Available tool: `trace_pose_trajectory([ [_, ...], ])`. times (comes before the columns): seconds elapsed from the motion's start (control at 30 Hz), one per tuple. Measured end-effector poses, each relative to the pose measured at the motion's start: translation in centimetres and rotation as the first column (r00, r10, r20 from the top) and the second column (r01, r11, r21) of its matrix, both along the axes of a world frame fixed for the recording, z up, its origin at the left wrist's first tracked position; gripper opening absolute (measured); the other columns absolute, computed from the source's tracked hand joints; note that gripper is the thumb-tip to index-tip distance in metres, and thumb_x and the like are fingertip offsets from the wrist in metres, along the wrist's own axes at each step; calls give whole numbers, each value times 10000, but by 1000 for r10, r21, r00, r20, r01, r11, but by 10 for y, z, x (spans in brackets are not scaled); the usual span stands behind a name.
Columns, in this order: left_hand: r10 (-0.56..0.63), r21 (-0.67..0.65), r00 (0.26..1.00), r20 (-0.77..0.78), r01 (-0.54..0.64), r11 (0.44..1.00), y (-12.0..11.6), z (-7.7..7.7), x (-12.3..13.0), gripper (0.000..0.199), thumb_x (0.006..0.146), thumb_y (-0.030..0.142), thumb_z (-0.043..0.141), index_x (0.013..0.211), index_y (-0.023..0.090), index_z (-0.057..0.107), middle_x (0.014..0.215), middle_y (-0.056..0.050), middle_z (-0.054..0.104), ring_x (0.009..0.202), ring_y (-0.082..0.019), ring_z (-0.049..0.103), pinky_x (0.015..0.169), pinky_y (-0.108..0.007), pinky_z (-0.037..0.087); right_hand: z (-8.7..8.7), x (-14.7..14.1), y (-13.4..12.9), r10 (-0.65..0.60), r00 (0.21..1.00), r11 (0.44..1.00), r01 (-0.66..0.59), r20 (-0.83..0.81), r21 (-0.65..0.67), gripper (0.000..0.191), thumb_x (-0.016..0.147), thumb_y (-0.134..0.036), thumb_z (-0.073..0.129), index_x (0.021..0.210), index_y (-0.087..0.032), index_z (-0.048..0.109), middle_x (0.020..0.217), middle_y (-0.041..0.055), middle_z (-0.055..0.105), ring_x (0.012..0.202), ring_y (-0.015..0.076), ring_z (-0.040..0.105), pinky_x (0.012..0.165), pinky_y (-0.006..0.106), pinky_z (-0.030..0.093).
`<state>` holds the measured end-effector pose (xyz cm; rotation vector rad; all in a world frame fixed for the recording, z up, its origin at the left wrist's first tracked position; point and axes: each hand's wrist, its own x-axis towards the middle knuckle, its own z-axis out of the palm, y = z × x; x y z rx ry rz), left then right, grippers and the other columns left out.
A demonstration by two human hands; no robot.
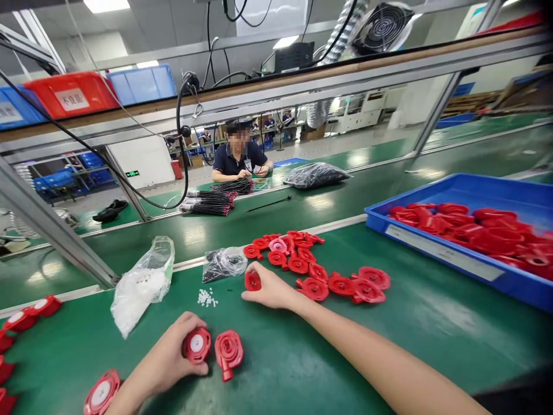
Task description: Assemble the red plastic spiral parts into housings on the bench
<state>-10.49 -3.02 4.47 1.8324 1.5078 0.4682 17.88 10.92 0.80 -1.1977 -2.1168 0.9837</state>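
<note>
Green desk (285,369), pale strip along its far edge. Left hand (173,349), one: grip closed around a red housing with white disc (196,344), toward the near edge. Spouted red housing (228,350), one: on the desk, just right of that piece. Right hand (272,288), one: grip pinching a dark-centred red housing (253,280), nearer the far edge, beside a cluster of red impeller-like housings (317,288). White pellets (206,298), small, scattered between the hands and the far edge. Clear plastic bag (144,282), white contents: far edge, left. Blue tray (436,251), heaped with red parts (496,233): far edge, right.
</note>
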Motion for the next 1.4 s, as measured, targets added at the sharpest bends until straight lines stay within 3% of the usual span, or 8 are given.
trace_pose_trajectory([
  [0.2, 156, 13, 928, 339, -171, 985, 8, -9, 23, 406, 716, 312, 877, 979, 217, 583, 1099, -56, 710, 961, -234, 641, 860, -333, 496, 2, -6, 0, -110, 835, 814, -236, -539, -531, 593, 773, -482, 901, 1117, -162, 539, 907, 65, 730, 449, 41, 461, 404, 155, 297],
  [0.3, 264, -64, 791, 552, -276, 959, 8, -14, 30, 360, 740, 284, 842, 844, 224, 502, 906, -8, 706, 799, -179, 635, 741, -286, 491, 7, -9, -4, -144, 785, 775, -290, -603, -562, 536, 830, -563, 832, 1096, -169, 586, 1072, 119, 736, 527, 47, 513, 393, 129, 265],
  [0.43, 322, -72, 694, 643, -364, 928, 4, -16, 39, 357, 747, 298, 852, 889, 227, 533, 765, 70, 570, 650, -105, 513, 631, -225, 427, 13, -14, -12, -297, 636, 668, -394, -712, -631, 427, 814, -390, 875, 1134, -169, 697, 1262, 134, 699, 713, 85, 620, 457, 112, 399],
  [0.53, 342, -95, 711, 614, -363, 927, 1, -17, 45, 407, 718, 323, 880, 1002, 208, 612, 807, 52, 587, 710, -114, 529, 689, -228, 446, 14, -18, -20, -317, 617, 624, -437, -720, -648, 382, 771, -255, 888, 1106, -147, 741, 1275, 138, 695, 716, 75, 612, 489, 108, 433],
  [0.8, 286, -32, 776, 562, -325, 945, 4, -32, 52, 346, 744, 313, 813, 778, 219, 481, 676, 59, 567, 586, -116, 512, 596, -255, 424, 17, -26, -42, -190, 530, 542, -646, -827, -538, 545, 666, -70, 789, 1186, -215, 718, 1131, 76, 712, 929, 173, 690, 678, 204, 535],
  [1.1, 276, -20, 788, 550, -319, 948, 2, -25, 56, 357, 699, 242, 795, 737, 223, 440, 642, 76, 502, 596, -101, 402, 576, -246, 365, 13, -31, -47, -109, 483, 519, -718, -869, -464, 380, 930, -412, 790, 1239, -216, 686, 1092, 66, 655, 898, 157, 660, 711, 233, 554],
  [1.27, 247, 4, 809, 533, -294, 956, 1, -23, 57, 348, 691, 233, 794, 738, 219, 450, 652, 68, 509, 604, -105, 398, 582, -248, 360, 14, -32, -49, -113, 467, 487, -744, -877, -458, 393, 921, -395, 771, 1253, -209, 674, 1173, 94, 639, 982, 191, 640, 781, 289, 563],
  [1.4, 248, 20, 830, 499, -297, 955, 0, -21, 58, 350, 706, 239, 791, 740, 222, 443, 641, 72, 488, 597, -103, 382, 566, -244, 337, 9, -33, -53, 55, 583, 687, -611, -811, -393, 536, 927, -492, 746, 1369, -228, 598, 1065, 66, 615, 882, 173, 604, 733, 296, 550],
])
